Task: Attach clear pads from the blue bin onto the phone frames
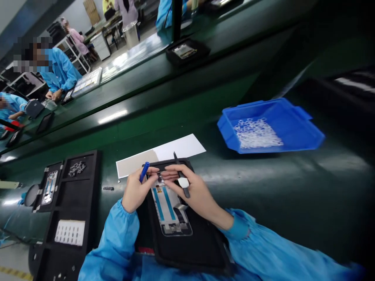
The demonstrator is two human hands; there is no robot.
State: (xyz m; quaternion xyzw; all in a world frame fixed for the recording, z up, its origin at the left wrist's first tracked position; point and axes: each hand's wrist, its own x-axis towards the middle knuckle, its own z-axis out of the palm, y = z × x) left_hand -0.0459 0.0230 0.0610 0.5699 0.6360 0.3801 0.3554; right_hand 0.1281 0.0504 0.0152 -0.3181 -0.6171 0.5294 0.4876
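A partly assembled phone (pixel 164 205), with two blue strips on its silver back, lies in a black padded tray (pixel 172 253) in front of me. My left hand (pixel 134 193) is over the phone's upper left, with a blue pen-like tool (pixel 144 171) upright between its fingers. My right hand (pixel 199 195) is over the upper right, closed round dark tweezers (pixel 176 159) that point away from me. A white patch (pixel 183 182) shows on the tweezers. The fingertips of both hands nearly meet at the phone's top end; whatever lies between them is too small to make out.
A blue bin (pixel 301 134) of small white pieces stands at the right. White paper (pixel 181 147) lies behind the tray. At the left is a black compartment tray (pixel 95 187) with small parts and another phone (pixel 49 187). Co-workers (pixel 60 66) sit beyond the green bench.
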